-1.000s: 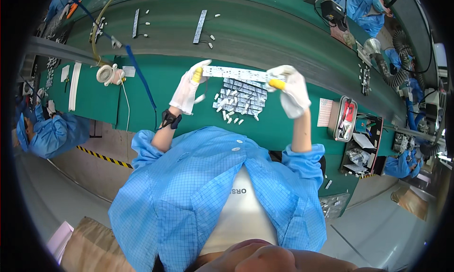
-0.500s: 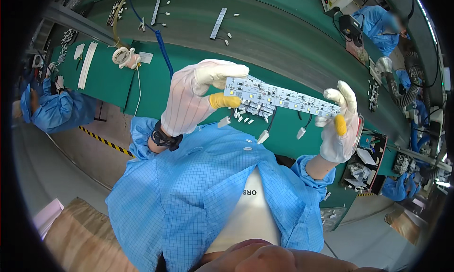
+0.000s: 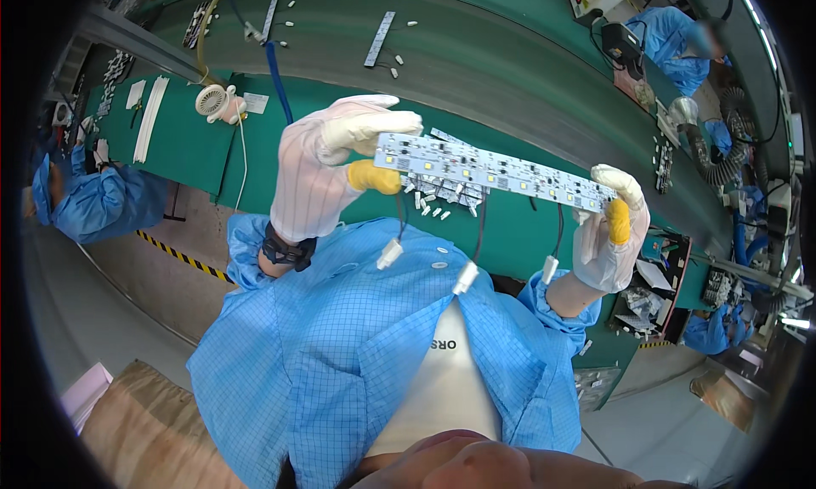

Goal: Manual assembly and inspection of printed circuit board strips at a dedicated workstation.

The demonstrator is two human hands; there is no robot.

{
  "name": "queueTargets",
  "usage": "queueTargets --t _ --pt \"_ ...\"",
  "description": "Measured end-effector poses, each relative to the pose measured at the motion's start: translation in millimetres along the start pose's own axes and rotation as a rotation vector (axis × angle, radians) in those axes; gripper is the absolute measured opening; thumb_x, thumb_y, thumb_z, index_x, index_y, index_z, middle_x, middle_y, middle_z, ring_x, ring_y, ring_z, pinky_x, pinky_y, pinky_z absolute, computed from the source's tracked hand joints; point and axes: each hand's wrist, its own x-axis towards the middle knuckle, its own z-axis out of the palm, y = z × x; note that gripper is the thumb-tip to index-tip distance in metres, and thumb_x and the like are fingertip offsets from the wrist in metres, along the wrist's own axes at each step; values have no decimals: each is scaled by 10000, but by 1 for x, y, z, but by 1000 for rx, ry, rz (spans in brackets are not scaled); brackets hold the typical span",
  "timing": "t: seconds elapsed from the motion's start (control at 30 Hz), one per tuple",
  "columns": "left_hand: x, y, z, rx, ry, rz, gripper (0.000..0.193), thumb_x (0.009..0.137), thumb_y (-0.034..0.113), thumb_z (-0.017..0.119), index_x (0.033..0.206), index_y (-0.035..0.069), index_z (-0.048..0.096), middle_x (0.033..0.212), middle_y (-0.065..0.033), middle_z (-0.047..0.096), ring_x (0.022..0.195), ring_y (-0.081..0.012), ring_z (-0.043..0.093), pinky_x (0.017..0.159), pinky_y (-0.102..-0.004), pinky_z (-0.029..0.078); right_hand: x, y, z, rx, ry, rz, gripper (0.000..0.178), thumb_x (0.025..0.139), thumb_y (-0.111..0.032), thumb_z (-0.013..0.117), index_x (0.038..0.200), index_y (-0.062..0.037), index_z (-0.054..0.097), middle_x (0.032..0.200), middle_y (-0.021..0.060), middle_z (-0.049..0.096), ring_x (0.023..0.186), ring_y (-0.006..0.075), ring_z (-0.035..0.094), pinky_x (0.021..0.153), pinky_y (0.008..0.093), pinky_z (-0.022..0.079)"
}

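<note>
A long white LED circuit board (image 3: 497, 173) is held up in front of my chest, its small components and yellowish LEDs showing. My left hand (image 3: 340, 149), in a white striped glove with a yellow thumb tip, pinches the left end. At the other end, my right hand (image 3: 614, 221) grips the board between gloved fingers and yellow-tipped thumb. Dark wires hang from the board, ending in white connectors: a left one (image 3: 390, 253), a middle one (image 3: 465, 277) and a right one (image 3: 550, 270). Behind it, a pile of similar boards (image 3: 446, 191) lies on the green bench, partly hidden.
Beyond the bench runs a dark green conveyor (image 3: 476, 64), carrying a strip board (image 3: 380, 38) with white connectors. A small fan (image 3: 219, 104) stands at the left beside white strips (image 3: 151, 119). Co-workers in blue sit at the left (image 3: 102, 191) and far right (image 3: 676, 51).
The board and both hands have shifted, my left hand leftward and slightly up. The board now lies a little flatter, and the connectors hang lower and more freely.
</note>
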Motion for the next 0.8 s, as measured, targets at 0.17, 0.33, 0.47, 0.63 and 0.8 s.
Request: queueTargets --t 0.17,0.33,0.47,0.63,0.8 --pt "-6 -1 3 -231 97 -137 343 747 232 683 993 -6 651 974 -134 658 940 -222 621 786 -290 496 -4 -3 5 -257 73 -88 358 796 -214 603 1046 40 563 1026 124 574 860 146 547 773 254 417" --pt "-12 -2 4 -381 143 -205 339 781 183 662 1036 -37 620 1012 -135 647 906 -201 623 779 -286 498 -7 3 -3 -469 -49 -285 301 782 -120 598 1031 45 561 1035 132 575 885 159 549 785 268 418" --pt "-14 -7 2 -407 126 -197 386 815 189 644 1118 -38 571 1035 -154 637 895 -201 627 802 -281 490 -6 -7 6 -206 -73 -103 269 777 -54 583 1026 46 566 1038 134 583 875 168 566 772 256 429" --pt "-8 -3 0 -297 123 -329 520 816 354 638 1154 -33 557 1019 -134 651 907 -172 624 818 -269 476 -4 -10 3 -51 -122 10 325 809 -134 610 1042 83 545 990 167 595 822 188 606 716 263 474" --pt "-6 -15 0 -78 65 -359 626 844 518 535 1161 -21 560 1014 -120 655 921 -145 615 842 -251 457 -3 -16 8 170 -254 175 521 822 -303 642 1089 124 510 899 194 608 703 202 626 633 276 499"
